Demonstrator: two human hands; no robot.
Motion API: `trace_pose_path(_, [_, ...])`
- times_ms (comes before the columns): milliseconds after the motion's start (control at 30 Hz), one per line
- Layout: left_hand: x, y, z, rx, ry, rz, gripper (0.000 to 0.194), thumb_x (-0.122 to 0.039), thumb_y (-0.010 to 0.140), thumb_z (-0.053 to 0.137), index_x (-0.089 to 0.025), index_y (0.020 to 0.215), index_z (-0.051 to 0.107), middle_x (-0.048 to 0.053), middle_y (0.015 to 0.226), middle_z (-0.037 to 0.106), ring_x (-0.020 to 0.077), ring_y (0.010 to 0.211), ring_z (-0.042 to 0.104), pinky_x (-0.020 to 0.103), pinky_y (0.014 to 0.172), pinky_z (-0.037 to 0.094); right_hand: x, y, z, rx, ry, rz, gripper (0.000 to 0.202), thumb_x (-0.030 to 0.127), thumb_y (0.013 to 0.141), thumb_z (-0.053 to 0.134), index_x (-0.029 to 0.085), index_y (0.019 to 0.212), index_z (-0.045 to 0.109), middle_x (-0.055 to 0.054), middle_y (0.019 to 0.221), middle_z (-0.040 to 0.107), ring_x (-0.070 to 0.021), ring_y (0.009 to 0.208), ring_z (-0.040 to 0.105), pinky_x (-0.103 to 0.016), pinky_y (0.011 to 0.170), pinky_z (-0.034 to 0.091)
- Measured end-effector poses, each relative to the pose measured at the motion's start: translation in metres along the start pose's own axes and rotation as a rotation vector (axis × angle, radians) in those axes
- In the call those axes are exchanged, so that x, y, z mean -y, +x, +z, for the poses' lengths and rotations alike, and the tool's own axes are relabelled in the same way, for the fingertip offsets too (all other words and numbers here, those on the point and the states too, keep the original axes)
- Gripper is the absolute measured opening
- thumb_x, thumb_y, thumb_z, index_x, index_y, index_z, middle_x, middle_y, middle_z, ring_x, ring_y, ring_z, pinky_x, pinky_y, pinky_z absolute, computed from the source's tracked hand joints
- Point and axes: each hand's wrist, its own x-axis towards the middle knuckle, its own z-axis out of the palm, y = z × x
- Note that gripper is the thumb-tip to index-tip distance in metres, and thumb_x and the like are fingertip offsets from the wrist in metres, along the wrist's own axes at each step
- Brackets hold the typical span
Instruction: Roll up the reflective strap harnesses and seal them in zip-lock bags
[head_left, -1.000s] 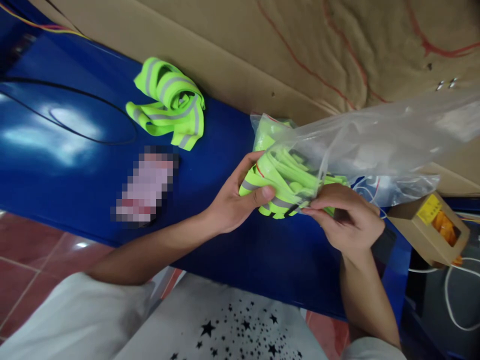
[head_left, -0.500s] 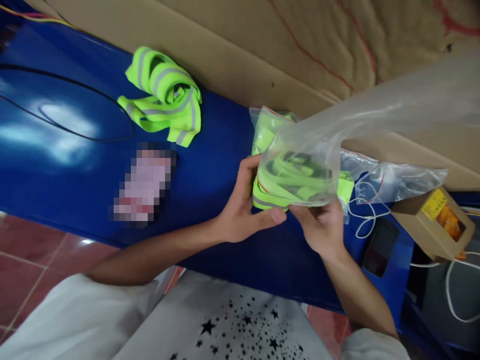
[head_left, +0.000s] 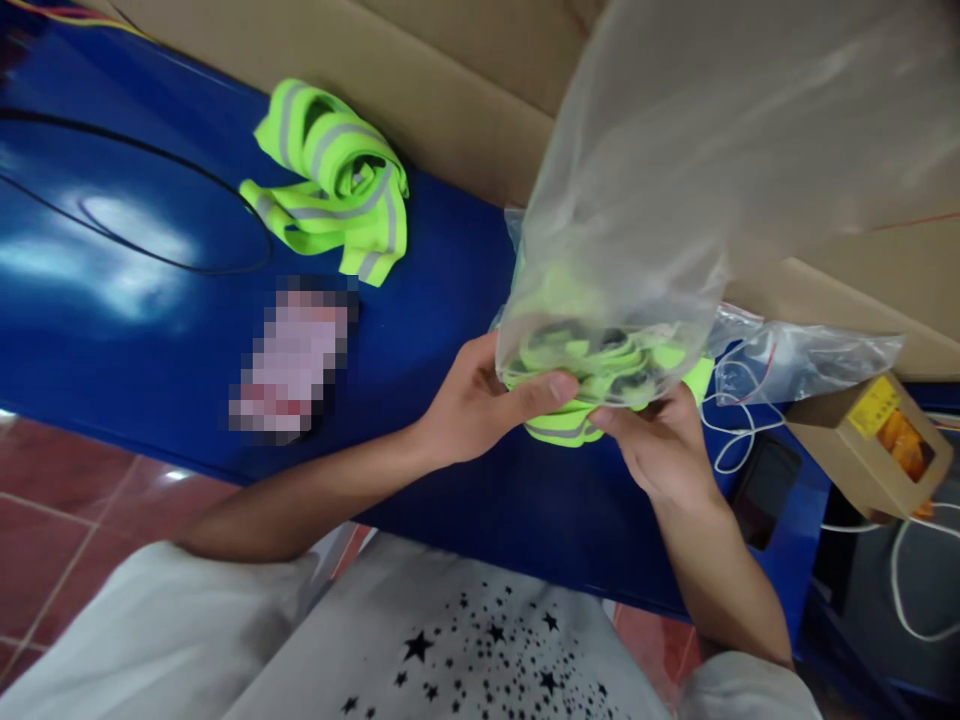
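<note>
Between my two hands is a rolled neon-yellow reflective strap (head_left: 562, 428) with a grey stripe. A clear plastic bag (head_left: 637, 230) covers most of the roll, its long upper part rising toward the upper right. My left hand (head_left: 487, 395) grips the left side, its thumb lying over the bag's lower edge. On the right, my right hand (head_left: 660, 445) holds the bag and roll from below, thumb at the front; its other fingers are partly hidden. A second striped neon strap (head_left: 337, 180) lies loosely coiled on the blue table (head_left: 420, 510), left of my hands.
A pixelated flat object (head_left: 292, 360) lies left of my hands. To the right are a dark phone (head_left: 766, 490), a white cord (head_left: 739, 430), empty-looking clear bags (head_left: 817, 365) and a small cardboard box (head_left: 870, 440). Large cardboard (head_left: 450, 100) borders the back; a black cable (head_left: 150, 160) curves at left.
The plastic bag has come lower and further left over the strap roll, covering more of it. My left thumb now rests on the bag, and its upper part has spread wider.
</note>
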Motion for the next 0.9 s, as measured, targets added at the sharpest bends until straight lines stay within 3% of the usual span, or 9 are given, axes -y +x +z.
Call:
trace_pose_path(167, [-0.003, 0.003, -0.003, 0.102, -0.125, -0.114, 0.030, -0.043, 0.096, 0.075, -0.025, 0.120, 0.078, 0.005, 0.120, 0.080, 0.0263, 0.119, 0.074, 0.041, 0.106, 0.061, 0.006, -0.002, -0.011, -0.085, -0.162, -0.108, 0.039, 0.042, 0.088, 0.084, 0.030, 0.124, 0.075, -0.002, 0.117, 0.080, -0.0229, 0.105, 0.077, -0.038, 0.095, 0.066])
trace_pose_path(333, [-0.006, 0.009, -0.016, 0.192, 0.004, -0.030, 0.040, -0.040, 0.090, 0.082, -0.029, 0.128, 0.077, 0.003, 0.128, 0.078, 0.0282, 0.123, 0.074, 0.042, 0.108, 0.060, 0.025, 0.003, -0.020, 0.052, -0.404, -0.189, 0.033, 0.037, 0.088, 0.084, 0.027, 0.118, 0.076, -0.002, 0.113, 0.080, -0.0252, 0.104, 0.076, -0.042, 0.095, 0.064])
trace_pose_path(467, [-0.007, 0.010, -0.019, 0.168, 0.160, 0.003, 0.038, -0.038, 0.090, 0.082, -0.027, 0.126, 0.078, 0.004, 0.127, 0.078, 0.0269, 0.123, 0.073, 0.039, 0.110, 0.059, 0.032, 0.005, -0.029, 0.063, -0.512, -0.234, 0.035, 0.042, 0.088, 0.083, 0.027, 0.119, 0.076, -0.002, 0.106, 0.079, -0.0238, 0.095, 0.076, -0.041, 0.091, 0.064])
trace_pose_path(567, [-0.010, 0.011, -0.018, 0.243, 0.179, 0.020, 0.029, -0.034, 0.094, 0.076, -0.027, 0.122, 0.078, 0.003, 0.121, 0.079, 0.0250, 0.119, 0.074, 0.038, 0.107, 0.060, 0.037, 0.004, -0.039, 0.033, -0.506, -0.298, 0.050, 0.047, 0.087, 0.083, 0.033, 0.133, 0.071, -0.002, 0.113, 0.078, -0.0246, 0.096, 0.075, -0.040, 0.086, 0.065])
trace_pose_path(633, [-0.012, 0.013, -0.018, 0.329, 0.231, 0.039, 0.029, -0.031, 0.092, 0.078, -0.027, 0.120, 0.078, 0.004, 0.121, 0.080, 0.0260, 0.119, 0.074, 0.039, 0.107, 0.060, 0.040, 0.004, -0.045, 0.058, -0.512, -0.340, 0.065, 0.048, 0.086, 0.084, 0.038, 0.146, 0.063, -0.003, 0.127, 0.075, -0.0271, 0.107, 0.074, -0.042, 0.093, 0.064])
trace_pose_path(700, [-0.016, 0.014, -0.019, 0.405, 0.294, 0.058, 0.033, -0.029, 0.088, 0.082, -0.028, 0.120, 0.079, 0.004, 0.121, 0.080, 0.0279, 0.119, 0.074, 0.041, 0.108, 0.060, 0.041, 0.004, -0.048, 0.138, -0.535, -0.352, 0.067, 0.045, 0.086, 0.085, 0.040, 0.148, 0.061, -0.002, 0.130, 0.074, -0.0277, 0.110, 0.074, -0.043, 0.096, 0.064])
trace_pose_path(767, [-0.017, 0.015, -0.021, 0.435, 0.324, 0.050, 0.041, -0.029, 0.085, 0.084, -0.030, 0.125, 0.077, 0.004, 0.125, 0.079, 0.0299, 0.122, 0.073, 0.045, 0.111, 0.059, 0.041, 0.004, -0.049, 0.206, -0.550, -0.358, 0.058, 0.040, 0.087, 0.084, 0.039, 0.142, 0.066, -0.001, 0.121, 0.076, -0.0259, 0.103, 0.075, -0.041, 0.091, 0.064])
trace_pose_path(900, [-0.013, 0.013, -0.021, 0.328, 0.183, -0.004, 0.071, -0.027, 0.077, 0.092, -0.033, 0.143, 0.066, 0.006, 0.145, 0.069, 0.0335, 0.139, 0.063, 0.052, 0.121, 0.052, 0.041, 0.006, -0.043, 0.197, -0.562, -0.374, 0.049, 0.035, 0.090, 0.081, 0.034, 0.137, 0.068, -0.001, 0.113, 0.077, -0.0233, 0.096, 0.074, -0.038, 0.086, 0.063])
